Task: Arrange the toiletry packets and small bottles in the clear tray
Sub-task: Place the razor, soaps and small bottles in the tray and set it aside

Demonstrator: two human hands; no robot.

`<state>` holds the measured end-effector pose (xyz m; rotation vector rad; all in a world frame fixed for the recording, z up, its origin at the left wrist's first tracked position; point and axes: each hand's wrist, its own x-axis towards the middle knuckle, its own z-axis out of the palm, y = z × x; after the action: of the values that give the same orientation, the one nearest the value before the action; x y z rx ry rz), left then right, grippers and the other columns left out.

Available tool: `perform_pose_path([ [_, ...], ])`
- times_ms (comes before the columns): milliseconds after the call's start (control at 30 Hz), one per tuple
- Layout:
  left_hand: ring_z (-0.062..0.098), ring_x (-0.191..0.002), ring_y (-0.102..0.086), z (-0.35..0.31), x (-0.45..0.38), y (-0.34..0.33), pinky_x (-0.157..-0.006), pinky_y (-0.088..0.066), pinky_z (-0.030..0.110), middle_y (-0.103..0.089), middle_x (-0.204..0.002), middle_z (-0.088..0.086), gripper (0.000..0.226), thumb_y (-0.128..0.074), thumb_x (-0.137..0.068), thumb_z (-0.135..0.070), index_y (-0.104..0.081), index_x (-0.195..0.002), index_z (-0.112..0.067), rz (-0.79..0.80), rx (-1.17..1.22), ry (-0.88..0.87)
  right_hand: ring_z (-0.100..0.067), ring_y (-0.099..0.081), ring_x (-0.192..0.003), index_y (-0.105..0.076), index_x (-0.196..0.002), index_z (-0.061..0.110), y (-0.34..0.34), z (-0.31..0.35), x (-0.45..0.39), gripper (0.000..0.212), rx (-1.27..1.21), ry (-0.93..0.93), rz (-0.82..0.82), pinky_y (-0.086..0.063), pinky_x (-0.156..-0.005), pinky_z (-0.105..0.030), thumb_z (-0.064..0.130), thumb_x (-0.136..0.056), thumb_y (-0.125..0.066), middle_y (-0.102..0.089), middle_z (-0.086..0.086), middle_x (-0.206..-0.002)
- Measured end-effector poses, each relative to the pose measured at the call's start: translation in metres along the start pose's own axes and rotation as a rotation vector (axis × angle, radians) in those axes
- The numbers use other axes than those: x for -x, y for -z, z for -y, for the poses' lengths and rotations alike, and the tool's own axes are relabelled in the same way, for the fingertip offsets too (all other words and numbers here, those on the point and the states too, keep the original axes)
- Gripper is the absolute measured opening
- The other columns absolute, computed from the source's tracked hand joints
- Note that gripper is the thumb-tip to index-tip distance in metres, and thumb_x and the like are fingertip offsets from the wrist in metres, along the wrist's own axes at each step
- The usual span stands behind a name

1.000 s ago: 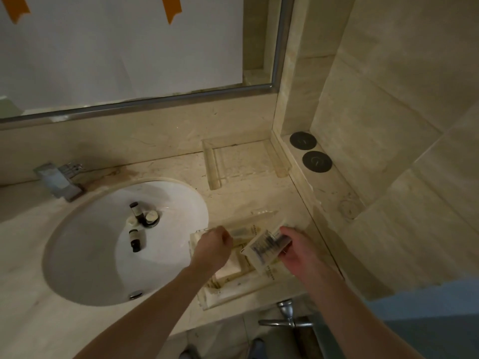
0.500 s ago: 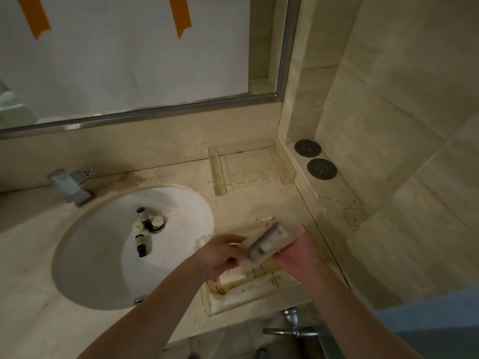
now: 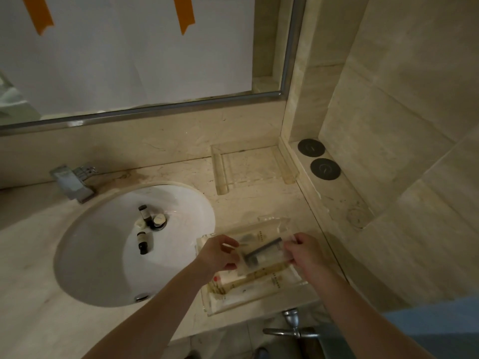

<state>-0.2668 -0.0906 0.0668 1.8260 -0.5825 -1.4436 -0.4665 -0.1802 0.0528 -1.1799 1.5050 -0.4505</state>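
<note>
A clear tray (image 3: 261,303) lies on the counter near the front edge, holding several cream toiletry packets (image 3: 259,281). Above it, my left hand (image 3: 219,252) and my right hand (image 3: 305,251) each pinch one end of a see-through packet (image 3: 264,252) with a dark razor-like item inside. In the white sink (image 3: 103,255), small dark bottles (image 3: 143,243) and pale caps lie around the drain (image 3: 156,221).
A second clear tray (image 3: 220,174) sits against the back wall by the corner. A chrome faucet (image 3: 75,181) stands left of the sink. Two round black discs (image 3: 317,159) lie on the right ledge. A chrome handle (image 3: 293,330) juts out below the counter edge.
The packet was tilted in my right hand; now it lies flat, stretched between both hands. My left hand came off the tray's packets and took its left end.
</note>
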Motion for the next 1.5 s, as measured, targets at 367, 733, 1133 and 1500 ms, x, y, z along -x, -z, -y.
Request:
perform_pose_path([
  [367,0.019,-0.094,-0.050,0.018,0.001,-0.024,-0.075,-0.043,0.025,-0.049,-0.106,-0.001,0.035,-0.070,-0.072,-0.037,-0.049,-0.098,-0.026,-0.158,-0.713,-0.174,-0.025,-0.057,-0.102,-0.046,-0.117,0.020,-0.010,0.001,0.013,0.039,0.971,0.287,-0.238,-0.039,-0.064,-0.028,0.035,-0.085,-0.062,-0.054,-0.006,-0.114],
  [733,0.020,-0.100,-0.058,0.022,0.004,-0.029,-0.091,-0.051,0.033,-0.056,-0.117,-0.001,0.030,-0.046,-0.091,-0.035,-0.047,-0.121,-0.034,-0.077,-0.941,-0.355,-0.025,-0.062,-0.102,-0.043,-0.128,0.020,-0.028,-0.018,0.006,0.040,0.984,0.369,-0.010,-0.049,-0.077,-0.033,0.037,-0.092,-0.047,-0.060,-0.006,-0.116],
  [1133,0.022,-0.087,-0.059,0.020,0.007,0.003,-0.070,-0.041,0.029,-0.059,-0.106,0.001,0.027,-0.052,-0.087,-0.028,-0.044,-0.112,-0.023,-0.239,-0.858,-0.375,-0.024,-0.062,-0.088,-0.051,-0.098,0.020,-0.046,0.012,0.005,0.016,0.936,0.538,-0.057,-0.042,-0.064,-0.029,0.032,-0.087,-0.053,-0.062,-0.002,-0.099],
  [1500,0.019,-0.077,-0.054,0.053,0.015,0.132,-0.066,-0.038,0.026,-0.057,-0.081,-0.002,0.011,-0.058,-0.085,-0.022,-0.050,-0.092,-0.022,-0.639,-0.446,-0.083,-0.014,-0.059,-0.069,-0.055,-0.085,0.023,-0.171,0.065,0.020,0.002,0.728,0.670,0.249,-0.047,-0.059,-0.028,0.023,-0.087,-0.054,-0.062,0.006,-0.078],
])
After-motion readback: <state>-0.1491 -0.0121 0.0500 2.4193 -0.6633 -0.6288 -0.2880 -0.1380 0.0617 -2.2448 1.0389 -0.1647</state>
